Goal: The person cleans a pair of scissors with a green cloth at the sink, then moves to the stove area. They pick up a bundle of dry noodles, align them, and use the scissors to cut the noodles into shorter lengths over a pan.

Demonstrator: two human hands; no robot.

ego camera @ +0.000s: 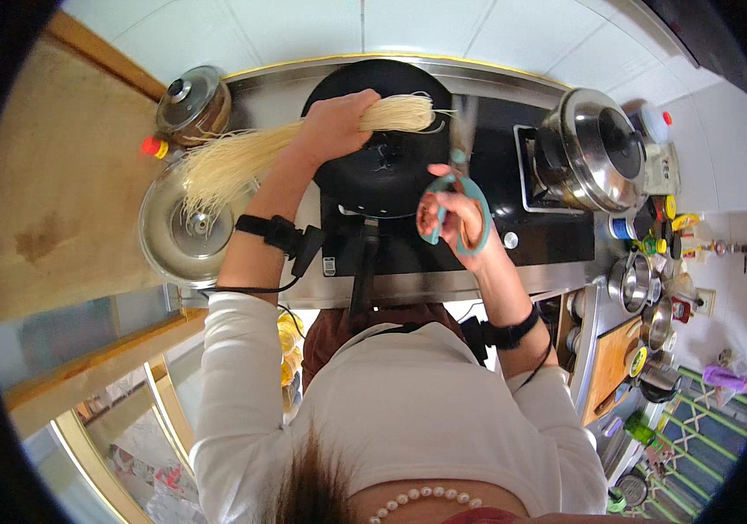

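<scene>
My left hand is closed around a bundle of dry thin noodles. One end of the bundle juts over a black wok; the loose strands fan out to the left, over a glass lid with a steel rim. My right hand has its fingers in the teal handles of kitchen scissors. Their blades are blurred and point away from me, just right of the wok and apart from the noodles. A few small pieces lie in the wok.
A lidded steel pot stands on the right burner of the black cooktop. At the back left is a small glass-lidded pot beside a red-capped bottle. Bottles, steel bowls and a wooden cutting board sit along the right counter.
</scene>
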